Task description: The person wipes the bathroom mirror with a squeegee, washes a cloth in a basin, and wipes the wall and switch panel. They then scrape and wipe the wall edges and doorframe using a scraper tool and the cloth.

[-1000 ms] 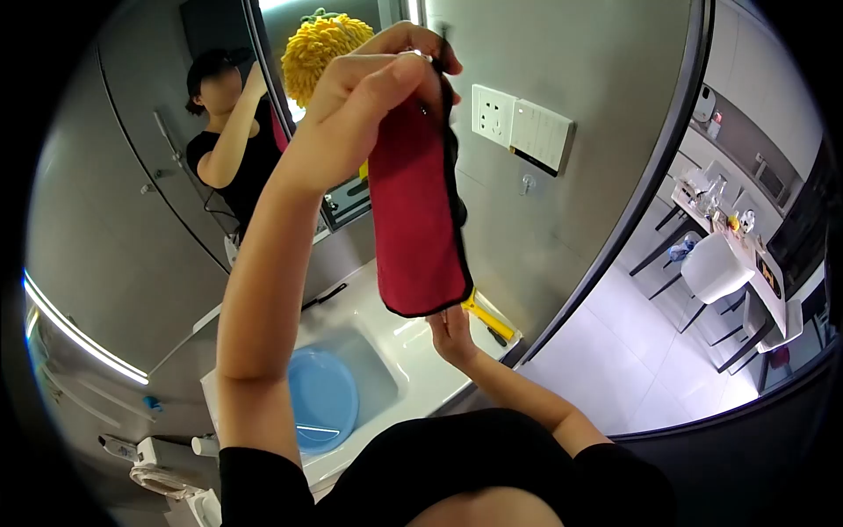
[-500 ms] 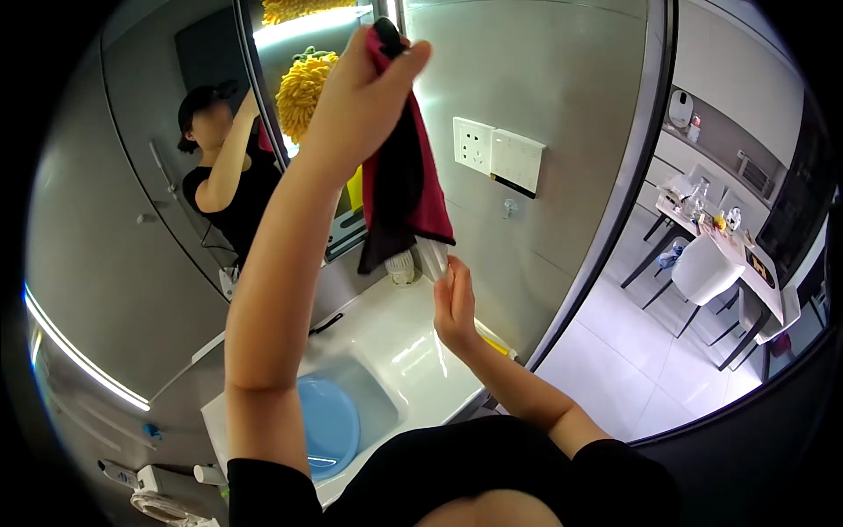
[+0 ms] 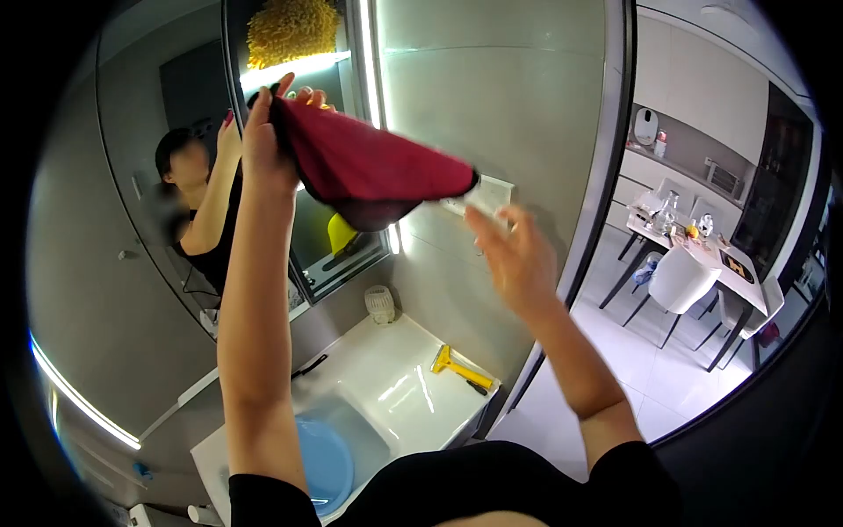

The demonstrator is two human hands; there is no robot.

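Observation:
My left hand (image 3: 279,123) is raised in front of the mirrored cabinet, its fingers closed on one end of a dark red cloth (image 3: 373,158) with black edging. The cloth stretches out to the right, slightly blurred, and its black-tipped corner points toward the wall. Just below that corner is my right hand (image 3: 518,259), fingers apart and smeared a little by motion. A small gap shows between its fingertips and the cloth. Below the arms, a light blue basin (image 3: 325,465) sits in the white sink (image 3: 421,351).
A yellow scraper (image 3: 457,369) lies on the sink's right rim; a ribbed cup (image 3: 379,305) stands at its back corner. A yellow shaggy cleaning item (image 3: 292,33) is in the lit cabinet. A socket plate (image 3: 496,191) is on the wall. Through the doorway stands a dining table (image 3: 694,241) with chairs.
My left hand has moved left and down, and the cloth has gone from hanging down to stretching rightward. My right hand has moved up and right, its fingers now spread.

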